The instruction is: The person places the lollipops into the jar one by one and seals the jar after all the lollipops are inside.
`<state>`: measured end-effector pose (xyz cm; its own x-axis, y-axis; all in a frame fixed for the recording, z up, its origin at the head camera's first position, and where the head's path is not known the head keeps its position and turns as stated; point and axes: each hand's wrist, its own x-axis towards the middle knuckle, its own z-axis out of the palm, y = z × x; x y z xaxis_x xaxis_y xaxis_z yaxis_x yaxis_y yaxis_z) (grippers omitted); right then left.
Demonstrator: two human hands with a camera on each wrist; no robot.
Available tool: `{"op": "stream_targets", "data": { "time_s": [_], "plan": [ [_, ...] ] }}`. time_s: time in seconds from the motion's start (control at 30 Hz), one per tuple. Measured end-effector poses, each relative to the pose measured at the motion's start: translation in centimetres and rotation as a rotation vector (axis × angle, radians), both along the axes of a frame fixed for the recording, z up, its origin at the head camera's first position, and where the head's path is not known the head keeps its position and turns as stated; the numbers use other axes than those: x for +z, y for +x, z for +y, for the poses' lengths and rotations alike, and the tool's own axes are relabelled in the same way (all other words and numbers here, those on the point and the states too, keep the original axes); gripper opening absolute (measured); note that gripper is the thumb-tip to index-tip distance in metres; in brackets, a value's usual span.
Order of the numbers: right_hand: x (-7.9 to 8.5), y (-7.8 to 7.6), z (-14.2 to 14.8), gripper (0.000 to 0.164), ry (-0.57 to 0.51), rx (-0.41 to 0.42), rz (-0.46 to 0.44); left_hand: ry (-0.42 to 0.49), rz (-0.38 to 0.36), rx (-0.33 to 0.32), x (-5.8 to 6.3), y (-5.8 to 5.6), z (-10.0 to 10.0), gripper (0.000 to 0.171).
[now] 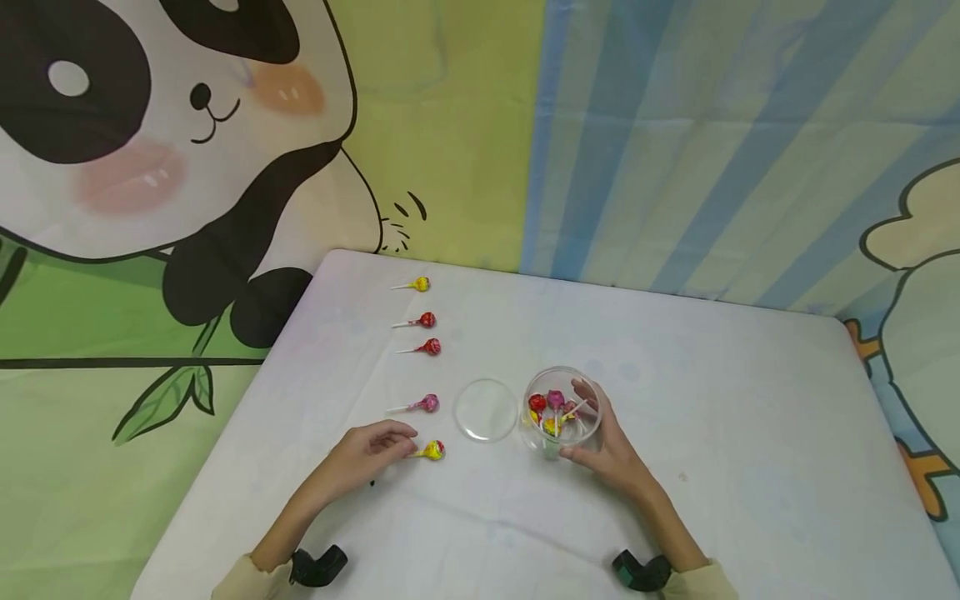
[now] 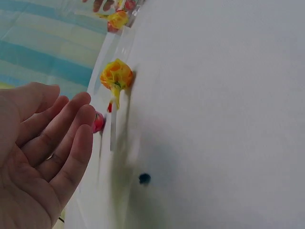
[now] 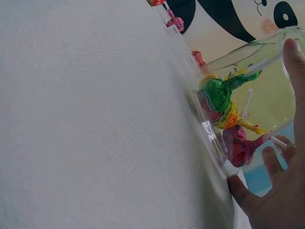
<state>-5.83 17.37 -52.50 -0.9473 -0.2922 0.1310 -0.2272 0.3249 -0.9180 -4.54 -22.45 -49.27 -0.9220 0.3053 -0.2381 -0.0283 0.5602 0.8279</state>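
My left hand hovers beside the nearest yellow lollipop, fingers loosely bent. In the left wrist view a gap shows between those fingers and the white lollipop stick. With thumb and fingers spread round it, my right hand holds a clear plastic jar upright on the table. Inside lie several wrapped lollipops, among them a red one, a purple one and a green one. The round clear lid lies flat just left of the jar.
Beyond my left hand, a column of lollipops runs up the white table: a pink one, two red ones and a yellow one near the far edge. A printed panda curtain hangs behind. A small dark spot marks the cloth.
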Motion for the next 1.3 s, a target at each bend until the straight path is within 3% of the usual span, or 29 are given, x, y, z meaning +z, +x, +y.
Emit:
{"op": "stream_targets", "data": {
  "time_s": [0.13, 0.27, 0.37, 0.73, 0.9, 1.13, 1.3],
  "plan": [
    [0.0, 0.1, 0.0, 0.105, 0.006, 0.002, -0.005, -0.122, 0.1, 0.008, -0.6, 0.6, -0.4, 0.02],
    [0.1, 0.1, 0.0, 0.105, 0.017, -0.006, -0.007, -0.235, 0.24, -0.045, -1.3, 0.8, -0.3, 0.016],
    [0.4, 0.1, -0.1, 0.104, 0.017, -0.007, -0.012, -0.286, 0.301, -0.077, -1.6, 0.8, -0.3, 0.017],
    [0.4, -0.1, -0.2, 0.103, 0.033, -0.011, -0.018, -0.375, 0.278, -0.116, -1.2, 0.4, -0.1, 0.013],
    [0.3, -0.1, -0.1, 0.103, 0.022, -0.008, -0.018, -0.31, 0.24, -0.122, -1.1, 0.2, -0.5, 0.012],
    [0.4, 0.1, -0.2, 0.103, 0.022, -0.009, -0.023, -0.135, 0.281, -0.081, -0.8, 0.0, -1.2, 0.014],
    [0.4, 0.2, -0.2, 0.103, 0.021, -0.012, -0.032, -0.075, 0.216, -0.038, -0.7, 0.0, -1.2, 0.012]
  ]
}}
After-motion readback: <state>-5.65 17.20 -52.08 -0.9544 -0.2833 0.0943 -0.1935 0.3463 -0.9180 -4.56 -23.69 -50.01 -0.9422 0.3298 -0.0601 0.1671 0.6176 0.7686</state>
